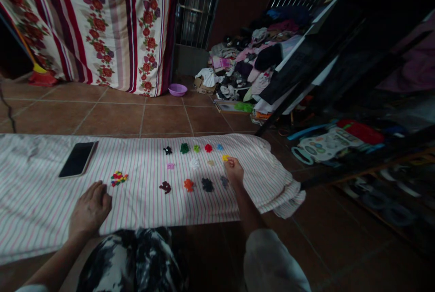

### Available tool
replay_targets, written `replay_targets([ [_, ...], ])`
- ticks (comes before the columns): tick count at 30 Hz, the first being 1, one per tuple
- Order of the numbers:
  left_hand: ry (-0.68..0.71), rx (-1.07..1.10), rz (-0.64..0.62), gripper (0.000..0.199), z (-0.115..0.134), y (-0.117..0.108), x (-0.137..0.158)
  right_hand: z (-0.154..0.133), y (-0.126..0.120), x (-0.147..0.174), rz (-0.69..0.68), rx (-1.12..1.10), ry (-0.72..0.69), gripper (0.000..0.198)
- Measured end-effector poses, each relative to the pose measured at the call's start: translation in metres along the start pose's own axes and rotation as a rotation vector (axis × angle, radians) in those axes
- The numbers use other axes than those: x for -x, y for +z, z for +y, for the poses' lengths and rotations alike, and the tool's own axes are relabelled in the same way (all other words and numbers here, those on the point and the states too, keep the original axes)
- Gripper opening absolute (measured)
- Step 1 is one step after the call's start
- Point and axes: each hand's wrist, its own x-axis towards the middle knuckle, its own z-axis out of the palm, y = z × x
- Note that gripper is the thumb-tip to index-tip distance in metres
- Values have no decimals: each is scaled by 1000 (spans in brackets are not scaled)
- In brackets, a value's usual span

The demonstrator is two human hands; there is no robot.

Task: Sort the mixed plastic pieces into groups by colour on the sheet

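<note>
My right hand [234, 169] reaches over the striped cloth [142, 206], its fingers pinched at small yellow pieces [225, 158]. Whether these are loose or in a small pile is hard to tell. My left hand [91, 205] lies palm down on the cloth, fingers resting, beside a mixed pile of red, yellow, green and blue pieces [118, 178]. Between the hands lie small single-colour piles, among them black [167, 150], dark green [184, 148], red [208, 148], pink [170, 165], white [194, 163], brown [165, 187], orange [189, 185] and dark grey [207, 185].
A phone [77, 160] lies at the cloth's left. Beyond are a tiled floor [163, 115], a floral curtain [118, 25], a purple basin [177, 89] and a heap of clothes [244, 61]. A dark metal frame [285, 106] stands at right.
</note>
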Motion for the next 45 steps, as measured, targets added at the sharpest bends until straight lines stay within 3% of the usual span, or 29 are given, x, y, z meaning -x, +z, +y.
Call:
replay_targets([
  [7, -33, 34, -5, 34, 1, 0, 0, 13, -16, -25, -35, 323, 24, 31],
  [25, 30, -45, 27, 30, -2, 2, 1, 5, -15, -41, -215, 518, 78, 39],
  [39, -10, -12, 32, 31, -2, 3, 2, 6, -18, -35, -167, 388, -3, 37],
  [45, -53, -35, 59, 29, 6, 0, 1, -12, -2, -20, -118, 219, -140, 38],
])
